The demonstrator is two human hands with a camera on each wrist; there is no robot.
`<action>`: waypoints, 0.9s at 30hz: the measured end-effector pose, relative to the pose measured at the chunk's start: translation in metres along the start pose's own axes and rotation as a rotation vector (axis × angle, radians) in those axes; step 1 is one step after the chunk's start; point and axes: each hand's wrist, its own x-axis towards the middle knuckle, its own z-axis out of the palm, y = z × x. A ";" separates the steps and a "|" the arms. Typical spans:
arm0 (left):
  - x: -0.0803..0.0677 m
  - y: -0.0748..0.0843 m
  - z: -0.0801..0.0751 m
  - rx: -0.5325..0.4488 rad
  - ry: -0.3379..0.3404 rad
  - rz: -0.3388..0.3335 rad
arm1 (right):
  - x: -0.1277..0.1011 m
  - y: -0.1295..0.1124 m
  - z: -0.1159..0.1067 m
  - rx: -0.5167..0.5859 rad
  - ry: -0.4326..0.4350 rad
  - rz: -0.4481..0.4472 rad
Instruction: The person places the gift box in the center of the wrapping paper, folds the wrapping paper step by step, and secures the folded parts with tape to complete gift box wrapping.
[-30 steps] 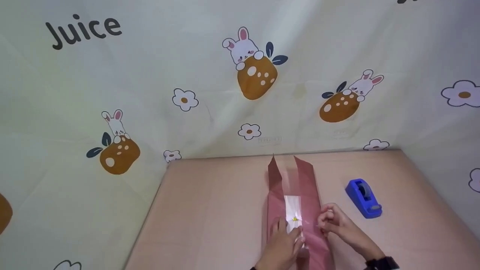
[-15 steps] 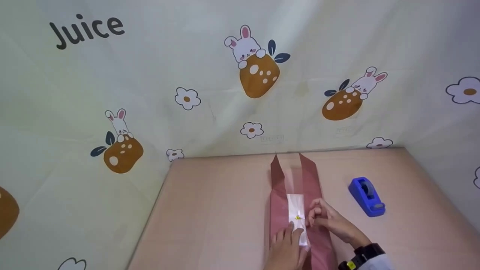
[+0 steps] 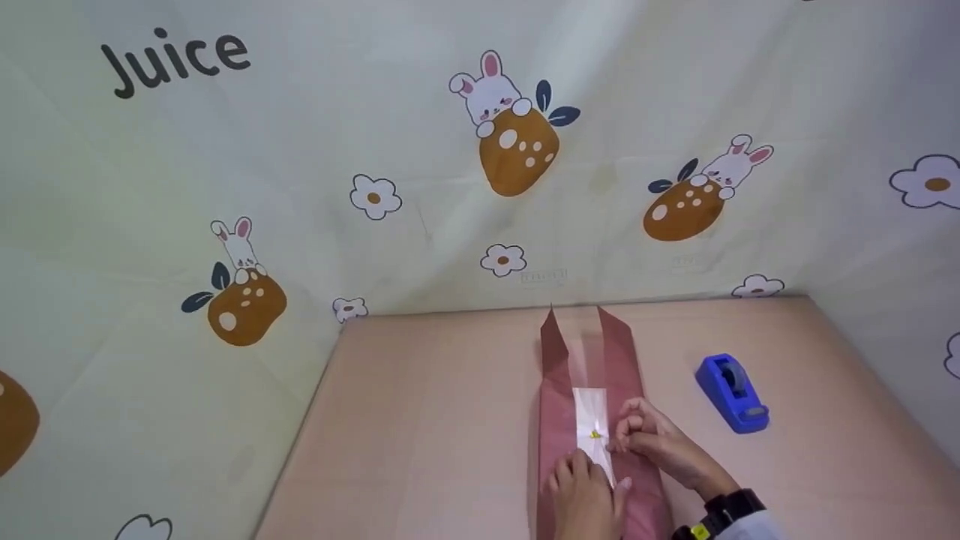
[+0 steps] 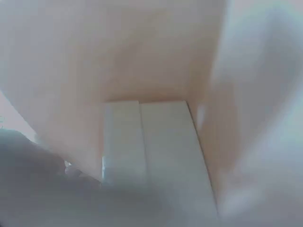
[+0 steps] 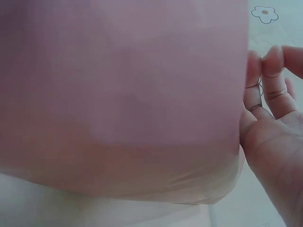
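Note:
A long parcel lies lengthwise on the peach table (image 3: 435,420), wrapped in dusky pink paper (image 3: 559,405). Its two flaps leave a white strip (image 3: 592,424) bare down the middle. My left hand (image 3: 585,491) rests flat on the near end, fingers straight over the left flap and the strip. My right hand (image 3: 637,436) sits at the right flap with curled fingers, pinching its inner edge beside the strip. In the right wrist view the pink paper (image 5: 123,94) fills the frame, with bent fingers (image 5: 270,85) at its right edge. The left wrist view is blurred, showing only a pale box shape (image 4: 151,142).
A blue tape dispenser (image 3: 731,394) stands on the table to the right of the parcel. A printed cloth backdrop (image 3: 480,150) with rabbits and flowers rises behind the table and along both sides. A dark watch (image 3: 724,510) is on my right wrist.
My right hand has moved left from beside the parcel onto the right flap by the strip. My left hand has slid slightly nearer along the parcel. The view shifted a little.

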 end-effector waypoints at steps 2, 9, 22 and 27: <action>0.002 0.005 -0.002 0.012 -0.060 -0.064 | 0.000 -0.001 0.001 0.031 0.005 0.006; 0.000 0.009 0.001 -0.009 -0.046 -0.137 | -0.001 -0.002 0.002 -0.064 0.063 0.019; -0.007 0.010 0.010 -0.089 -0.068 -0.165 | 0.009 -0.007 -0.002 -0.329 -0.033 0.125; -0.008 0.008 0.011 -0.041 -0.007 -0.109 | 0.015 -0.009 0.003 -0.504 0.008 0.125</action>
